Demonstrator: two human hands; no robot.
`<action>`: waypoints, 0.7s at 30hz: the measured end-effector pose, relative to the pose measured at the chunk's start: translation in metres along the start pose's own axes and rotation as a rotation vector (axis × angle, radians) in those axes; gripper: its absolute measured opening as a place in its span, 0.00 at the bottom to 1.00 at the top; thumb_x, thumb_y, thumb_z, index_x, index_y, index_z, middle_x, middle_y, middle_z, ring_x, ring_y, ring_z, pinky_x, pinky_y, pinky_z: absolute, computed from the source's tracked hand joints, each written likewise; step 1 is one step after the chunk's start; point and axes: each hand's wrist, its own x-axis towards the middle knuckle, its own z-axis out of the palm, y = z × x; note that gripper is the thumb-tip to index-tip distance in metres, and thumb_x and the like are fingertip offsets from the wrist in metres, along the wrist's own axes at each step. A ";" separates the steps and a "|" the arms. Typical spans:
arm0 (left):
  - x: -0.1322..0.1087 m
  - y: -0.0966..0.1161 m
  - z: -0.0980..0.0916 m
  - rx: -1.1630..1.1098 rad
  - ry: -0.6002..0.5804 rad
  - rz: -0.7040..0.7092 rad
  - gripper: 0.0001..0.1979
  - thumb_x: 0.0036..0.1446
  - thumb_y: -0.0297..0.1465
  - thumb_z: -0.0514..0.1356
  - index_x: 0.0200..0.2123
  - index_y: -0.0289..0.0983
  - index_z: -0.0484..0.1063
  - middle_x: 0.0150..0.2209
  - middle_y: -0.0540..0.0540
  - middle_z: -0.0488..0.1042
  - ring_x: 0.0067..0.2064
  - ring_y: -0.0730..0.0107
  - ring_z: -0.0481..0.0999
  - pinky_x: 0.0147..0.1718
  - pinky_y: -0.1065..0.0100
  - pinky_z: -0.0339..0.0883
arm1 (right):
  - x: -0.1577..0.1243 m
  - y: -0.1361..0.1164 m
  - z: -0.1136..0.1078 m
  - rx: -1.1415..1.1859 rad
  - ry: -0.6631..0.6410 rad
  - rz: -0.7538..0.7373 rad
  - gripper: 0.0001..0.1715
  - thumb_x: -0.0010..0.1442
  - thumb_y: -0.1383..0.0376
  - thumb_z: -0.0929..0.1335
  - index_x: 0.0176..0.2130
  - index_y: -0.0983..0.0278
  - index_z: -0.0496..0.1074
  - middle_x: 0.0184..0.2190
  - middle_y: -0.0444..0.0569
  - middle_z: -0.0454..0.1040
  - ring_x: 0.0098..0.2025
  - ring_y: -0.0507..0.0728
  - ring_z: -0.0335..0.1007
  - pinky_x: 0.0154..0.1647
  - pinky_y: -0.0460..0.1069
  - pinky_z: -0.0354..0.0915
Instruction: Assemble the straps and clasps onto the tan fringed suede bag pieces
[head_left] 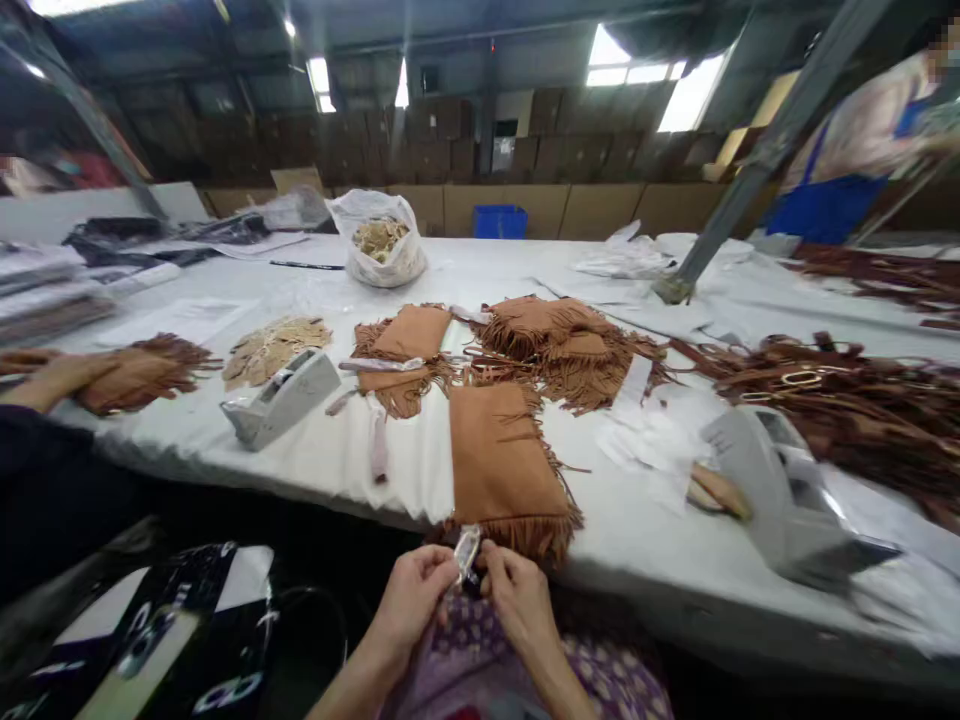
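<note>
Low at the table's front edge, my left hand (417, 588) pinches a small shiny piece (466, 546) that looks covered in clear film. My right hand (517, 592) is closed at the other side of it, thumb and fingers pressed together; a dark bit shows below, too small to name. Just beyond both hands a tan fringed leather bag (499, 450) lies flat, its fringe hanging at the table edge. More fringed tan pieces (551, 335) are heaped behind it, and a smaller fringed piece (412, 335) lies to their left.
Grey tape dispensers stand left (289, 395) and right (780, 490). Brown straps (840, 400) pile up at right. A plastic bag (382, 270) and a heap of beige pieces (276, 350) sit farther back. A co-worker's hand (71, 375) rests on a fringed piece at left. A slanted post (750, 190) rises at right.
</note>
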 end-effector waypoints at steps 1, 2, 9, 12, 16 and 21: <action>0.000 -0.002 0.001 0.032 0.026 0.020 0.16 0.52 0.41 0.59 0.30 0.31 0.71 0.20 0.53 0.66 0.16 0.79 0.59 0.15 0.76 0.52 | -0.002 0.001 -0.004 0.031 0.039 0.038 0.37 0.57 0.39 0.57 0.26 0.66 0.74 0.17 0.50 0.72 0.21 0.55 0.67 0.21 0.47 0.59; 0.000 -0.003 0.001 0.065 0.050 0.042 0.16 0.52 0.41 0.58 0.30 0.32 0.71 0.20 0.53 0.67 0.16 0.79 0.60 0.15 0.76 0.53 | -0.004 0.002 -0.008 0.066 0.065 0.072 0.36 0.56 0.39 0.57 0.29 0.66 0.75 0.18 0.50 0.73 0.19 0.54 0.66 0.20 0.46 0.58; -0.006 -0.010 0.006 0.270 0.106 0.220 0.13 0.58 0.38 0.56 0.34 0.34 0.74 0.28 0.47 0.75 0.29 0.70 0.72 0.29 0.73 0.63 | -0.021 -0.005 0.009 0.452 -0.097 0.189 0.40 0.51 0.44 0.67 0.55 0.66 0.59 0.17 0.40 0.70 0.11 0.48 0.54 0.12 0.43 0.51; -0.008 -0.010 0.006 0.248 0.085 0.216 0.13 0.59 0.38 0.56 0.33 0.34 0.72 0.29 0.46 0.76 0.29 0.70 0.73 0.29 0.73 0.64 | -0.023 -0.011 0.020 0.633 -0.141 0.203 0.48 0.49 0.47 0.70 0.58 0.68 0.52 0.13 0.35 0.64 0.11 0.47 0.52 0.12 0.41 0.49; -0.009 -0.011 0.007 0.106 0.049 0.147 0.14 0.58 0.42 0.56 0.35 0.36 0.64 0.22 0.50 0.73 0.19 0.74 0.68 0.18 0.75 0.60 | -0.025 -0.014 0.022 0.843 -0.120 0.230 0.51 0.48 0.51 0.73 0.60 0.67 0.49 0.15 0.35 0.66 0.13 0.46 0.50 0.13 0.40 0.48; -0.007 -0.015 0.014 -0.175 -0.065 0.058 0.21 0.55 0.47 0.58 0.39 0.41 0.53 0.20 0.55 0.71 0.15 0.76 0.65 0.15 0.76 0.57 | -0.020 -0.015 0.015 0.960 -0.187 0.308 0.51 0.45 0.56 0.76 0.59 0.63 0.49 0.28 0.45 0.75 0.13 0.42 0.47 0.13 0.40 0.44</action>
